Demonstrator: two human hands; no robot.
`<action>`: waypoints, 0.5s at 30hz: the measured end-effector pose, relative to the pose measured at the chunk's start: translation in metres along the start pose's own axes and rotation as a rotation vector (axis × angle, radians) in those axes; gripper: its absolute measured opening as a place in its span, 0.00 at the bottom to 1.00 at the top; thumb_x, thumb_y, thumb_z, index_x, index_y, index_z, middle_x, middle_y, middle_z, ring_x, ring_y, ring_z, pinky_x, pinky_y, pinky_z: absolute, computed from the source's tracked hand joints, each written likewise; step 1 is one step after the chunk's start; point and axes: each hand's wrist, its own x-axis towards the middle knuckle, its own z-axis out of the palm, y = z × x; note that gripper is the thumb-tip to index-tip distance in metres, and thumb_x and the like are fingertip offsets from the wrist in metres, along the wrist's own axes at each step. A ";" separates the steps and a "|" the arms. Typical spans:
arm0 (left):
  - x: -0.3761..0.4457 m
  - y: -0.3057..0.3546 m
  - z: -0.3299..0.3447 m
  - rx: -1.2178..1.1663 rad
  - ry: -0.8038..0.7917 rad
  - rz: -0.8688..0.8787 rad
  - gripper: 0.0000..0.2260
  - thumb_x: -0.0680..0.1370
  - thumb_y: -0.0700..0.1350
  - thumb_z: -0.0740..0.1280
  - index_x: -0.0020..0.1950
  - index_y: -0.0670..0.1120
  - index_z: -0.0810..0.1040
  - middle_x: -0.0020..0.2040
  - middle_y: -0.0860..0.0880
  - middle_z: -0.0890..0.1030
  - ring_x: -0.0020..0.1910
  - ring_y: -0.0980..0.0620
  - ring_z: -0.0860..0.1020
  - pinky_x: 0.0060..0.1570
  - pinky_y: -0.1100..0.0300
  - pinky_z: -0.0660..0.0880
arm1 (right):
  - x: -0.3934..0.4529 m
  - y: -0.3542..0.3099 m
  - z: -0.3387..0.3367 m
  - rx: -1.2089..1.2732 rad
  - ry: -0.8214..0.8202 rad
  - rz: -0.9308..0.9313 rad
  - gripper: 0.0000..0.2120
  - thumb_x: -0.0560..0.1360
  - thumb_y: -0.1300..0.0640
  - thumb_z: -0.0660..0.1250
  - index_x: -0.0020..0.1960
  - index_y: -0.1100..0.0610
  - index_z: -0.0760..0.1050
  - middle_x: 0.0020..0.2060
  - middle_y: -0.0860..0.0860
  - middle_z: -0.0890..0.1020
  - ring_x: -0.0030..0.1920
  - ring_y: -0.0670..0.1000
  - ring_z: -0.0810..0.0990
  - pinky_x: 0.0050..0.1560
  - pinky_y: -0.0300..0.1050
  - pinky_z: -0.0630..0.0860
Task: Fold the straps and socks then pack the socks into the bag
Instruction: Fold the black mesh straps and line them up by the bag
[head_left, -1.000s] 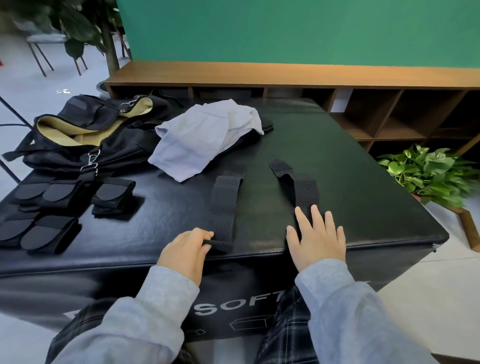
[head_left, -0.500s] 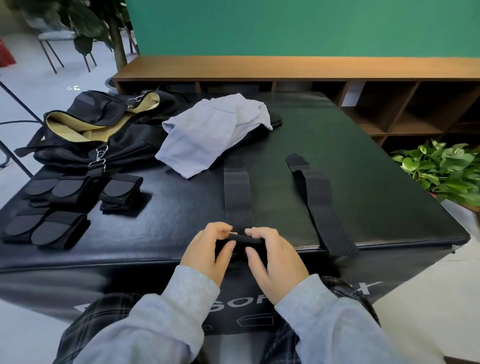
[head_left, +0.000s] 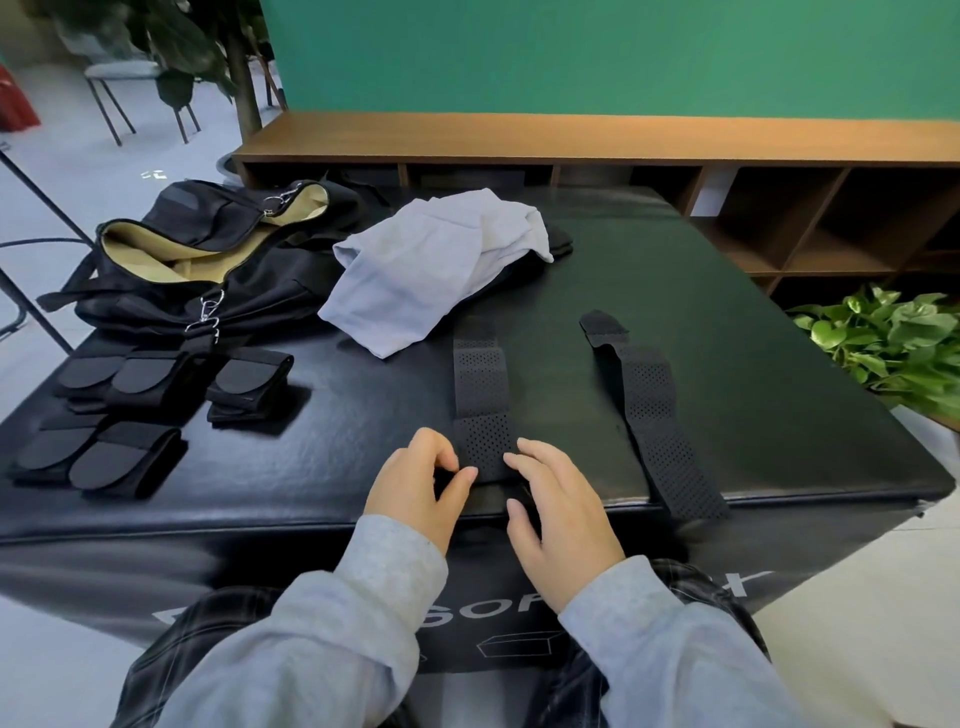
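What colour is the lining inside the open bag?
Pale tan lining, inside the black bag; head view.

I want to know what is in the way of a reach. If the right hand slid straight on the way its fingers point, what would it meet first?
Probably the near end of the perforated strap: the right hand points forward and leftward at it, fingertips almost touching its edge.

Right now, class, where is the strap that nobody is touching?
In the head view the untouched strap lies right of the strap being folded, running diagonally over the black table's near edge, toward the potted plant.
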 end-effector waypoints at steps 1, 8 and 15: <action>0.001 -0.001 0.000 0.020 -0.009 0.015 0.10 0.75 0.47 0.68 0.42 0.54 0.67 0.45 0.55 0.73 0.45 0.54 0.74 0.40 0.68 0.68 | 0.000 0.000 0.000 -0.034 0.003 -0.003 0.20 0.72 0.52 0.56 0.61 0.56 0.75 0.60 0.50 0.76 0.60 0.46 0.71 0.58 0.43 0.70; 0.004 -0.009 0.003 0.140 -0.057 0.228 0.17 0.76 0.42 0.67 0.65 0.49 0.73 0.70 0.55 0.64 0.68 0.55 0.64 0.62 0.68 0.60 | -0.002 -0.003 0.003 -0.181 0.013 -0.056 0.16 0.71 0.52 0.56 0.56 0.53 0.74 0.63 0.49 0.75 0.63 0.48 0.68 0.55 0.42 0.68; 0.010 -0.012 0.002 0.200 -0.174 0.310 0.20 0.78 0.45 0.64 0.70 0.50 0.68 0.71 0.55 0.65 0.72 0.57 0.59 0.65 0.72 0.48 | -0.005 -0.001 0.006 -0.151 -0.012 -0.053 0.11 0.71 0.49 0.57 0.51 0.51 0.68 0.64 0.48 0.75 0.66 0.47 0.67 0.59 0.43 0.66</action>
